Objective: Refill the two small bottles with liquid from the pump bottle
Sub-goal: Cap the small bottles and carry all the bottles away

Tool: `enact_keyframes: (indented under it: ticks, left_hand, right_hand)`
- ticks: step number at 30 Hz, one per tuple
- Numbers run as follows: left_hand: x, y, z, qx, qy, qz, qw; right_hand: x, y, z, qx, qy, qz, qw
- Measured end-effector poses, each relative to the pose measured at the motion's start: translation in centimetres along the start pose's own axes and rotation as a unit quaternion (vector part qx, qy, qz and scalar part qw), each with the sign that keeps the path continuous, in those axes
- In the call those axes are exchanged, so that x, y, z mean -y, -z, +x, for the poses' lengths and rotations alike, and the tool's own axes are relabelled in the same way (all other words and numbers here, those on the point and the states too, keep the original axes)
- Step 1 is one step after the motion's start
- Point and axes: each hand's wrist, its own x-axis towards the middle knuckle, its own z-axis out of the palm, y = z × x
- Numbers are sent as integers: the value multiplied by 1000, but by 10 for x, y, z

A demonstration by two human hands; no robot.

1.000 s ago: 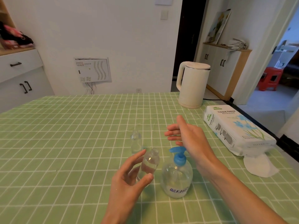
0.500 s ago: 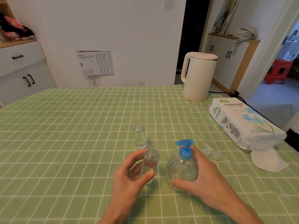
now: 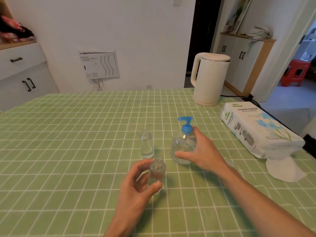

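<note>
Closing round the pump bottle [image 3: 183, 146], right hand [image 3: 201, 151] now grips it; left hand [image 3: 136, 187] pinches the open small bottle [image 3: 156, 171]. Filling looks next.

The right hand [image 3: 201, 151] hides much of the pump bottle [image 3: 180, 145], its liquid level unclear

Left hand [image 3: 136, 183] pinching a small bottle [image 3: 157, 170], right hand [image 3: 200, 151] gripping the pump bottle [image 3: 183, 144], forearms stretched forward

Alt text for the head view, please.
The left hand holds an uncapped small bottle while the right hand grips the pump bottle over a green checked tablecloth. A second small bottle stands beyond; a kettle and tissue pack sit at right.
</note>
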Motion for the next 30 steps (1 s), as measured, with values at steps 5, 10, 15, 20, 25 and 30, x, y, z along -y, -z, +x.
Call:
enact_keyframes:
  ticks: [5,10,15,20,25,30]
  left_hand:
    - [1,2,2,1,-2,-3,1000]
    - [1,1,1,5,-5,-7,1000]
    - [4,3,0,1,0,-9,1000]
    - [6,-3,-3,5,-8,10,1000]
    - [2,-6,-8,-1,-9,14,1000]
    - [-5,-2,-14,-3,-9,21,1000]
  right_hand:
    - [-4,0,9,-1,-4,11,1000]
    - [-8,8,-9,5,1,6,1000]
    - [-38,47,-45,-51,-81,-146,985]
    - [-61,62,-68,-4,-131,-192,973]
    - [-76,55,-71,-41,-109,-207,971]
    - [-73,53,-75,-88,-92,-210,969]
